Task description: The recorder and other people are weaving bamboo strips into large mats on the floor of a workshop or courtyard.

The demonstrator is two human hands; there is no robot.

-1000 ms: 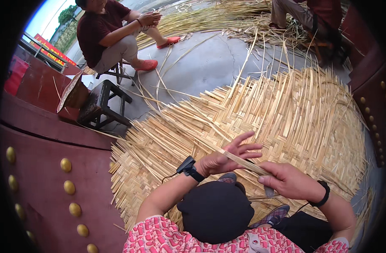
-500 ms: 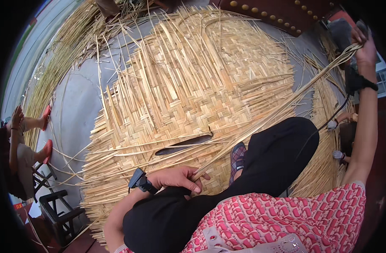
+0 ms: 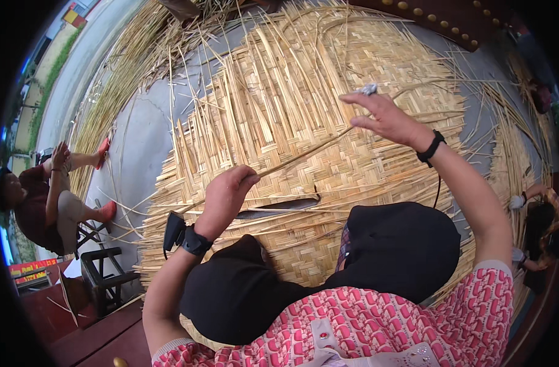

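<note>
A long, thin reed strip (image 3: 304, 155) slants over the large woven reed mat (image 3: 328, 208), rising to the right. My left hand (image 3: 227, 192) is closed around it, above the mat's left part. My right hand (image 3: 386, 119) is over the middle right of the mat, thumb and fingers apart, with the strip passing by the thumb tip. Something grey-white wraps one of its fingers (image 3: 368, 89). On the mat below the strip lies a dark, slim curved tool (image 3: 279, 208) with a hooked tip, partly covered by loose strips. Unwoven strips (image 3: 249, 104) stick up across the mat's left half.
Long reeds (image 3: 126, 79) are heaped at the far left. A person in red shoes (image 3: 62, 189) sits at the left near a black stool (image 3: 102, 275). Dark red studded wood (image 3: 426, 18) stands at the back. On the right, another person (image 3: 539, 226) is beside more woven reed (image 3: 505, 165).
My right hand has come down from the far upper right to above the mat, its fingers now apart. My left hand has moved up and forward off my knee. The view has shifted.
</note>
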